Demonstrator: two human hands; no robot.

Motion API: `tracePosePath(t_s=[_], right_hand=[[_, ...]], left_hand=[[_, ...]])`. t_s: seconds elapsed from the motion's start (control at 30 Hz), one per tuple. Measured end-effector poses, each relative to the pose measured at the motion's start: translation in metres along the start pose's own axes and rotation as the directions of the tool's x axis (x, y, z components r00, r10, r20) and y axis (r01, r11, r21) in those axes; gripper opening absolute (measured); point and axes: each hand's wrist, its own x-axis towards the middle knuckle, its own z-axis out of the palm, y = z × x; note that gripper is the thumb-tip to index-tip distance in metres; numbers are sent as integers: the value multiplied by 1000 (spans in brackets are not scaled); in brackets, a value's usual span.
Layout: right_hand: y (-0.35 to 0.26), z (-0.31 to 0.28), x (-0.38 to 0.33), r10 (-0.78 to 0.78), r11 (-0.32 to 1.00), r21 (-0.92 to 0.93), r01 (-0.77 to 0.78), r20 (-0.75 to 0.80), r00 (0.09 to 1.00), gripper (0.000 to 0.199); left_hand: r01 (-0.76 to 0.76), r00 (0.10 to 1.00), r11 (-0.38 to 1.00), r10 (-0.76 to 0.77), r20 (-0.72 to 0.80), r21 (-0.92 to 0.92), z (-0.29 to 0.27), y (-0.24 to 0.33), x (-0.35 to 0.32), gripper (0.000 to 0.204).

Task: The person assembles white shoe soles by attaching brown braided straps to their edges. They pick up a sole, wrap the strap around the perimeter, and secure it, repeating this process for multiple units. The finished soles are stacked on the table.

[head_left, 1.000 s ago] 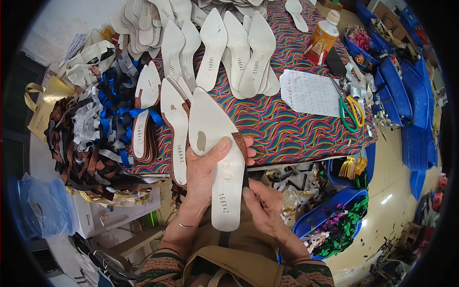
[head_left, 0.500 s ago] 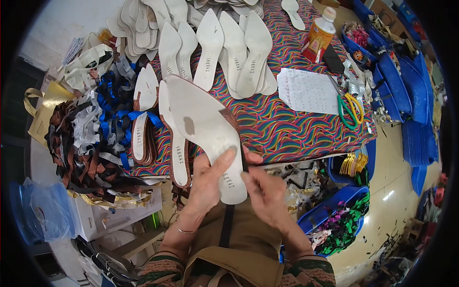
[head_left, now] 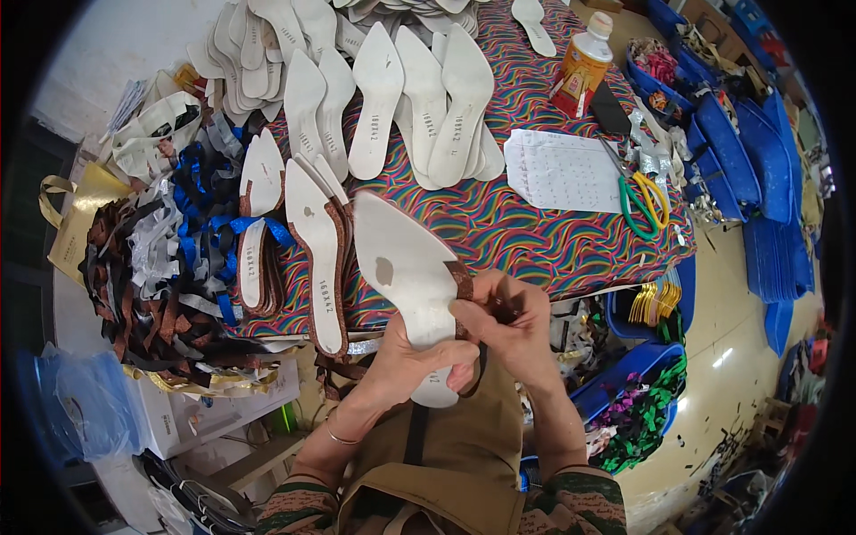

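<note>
A white pointed shoe insole [head_left: 406, 259] is held tilted above my lap at the table's front edge. A brown glittery strip [head_left: 460, 281] runs along its right edge at the widest part. My left hand [head_left: 415, 361] is closed around the narrow heel part, with the thumb across its face. My right hand [head_left: 510, 325] pinches the insole's right edge at the waist, just below the brown strip; part of the strip is hidden behind its fingers. Left of it, a stack of brown-edged insoles [head_left: 314, 241] lies on the table, beside another such stack [head_left: 259, 214].
Plain white insoles [head_left: 464, 102] lie at the back. To the right are a bottle [head_left: 581, 67], a paper sheet [head_left: 557, 174] and scissors [head_left: 644, 209]. Brown, silver and blue strips [head_left: 143, 285] hang at the left edge. Blue bins [head_left: 629, 383] stand at the lower right.
The insole has come lower and slightly right. My right hand has moved up from beside the heel to the waist edge; my left thumb has slid down across the heel part.
</note>
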Motion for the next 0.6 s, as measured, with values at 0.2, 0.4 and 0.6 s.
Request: tracePosePath(t_s=[0.2,0.4,0.6], right_hand=[[-11,-23,11,-117,970,-194,146,151,982,11],[9,-5,6,-328,905,-269,329,51,943,25],[20,7,-28,7,994,107,-8,3,1000,50]], left_hand=[[149,989,976,-148,-19,159,3,9,0,17],[26,1000,977,-26,-1,213,-7,3,-3,17],[-143,979,950,177,-102,278,-6,24,5,17]])
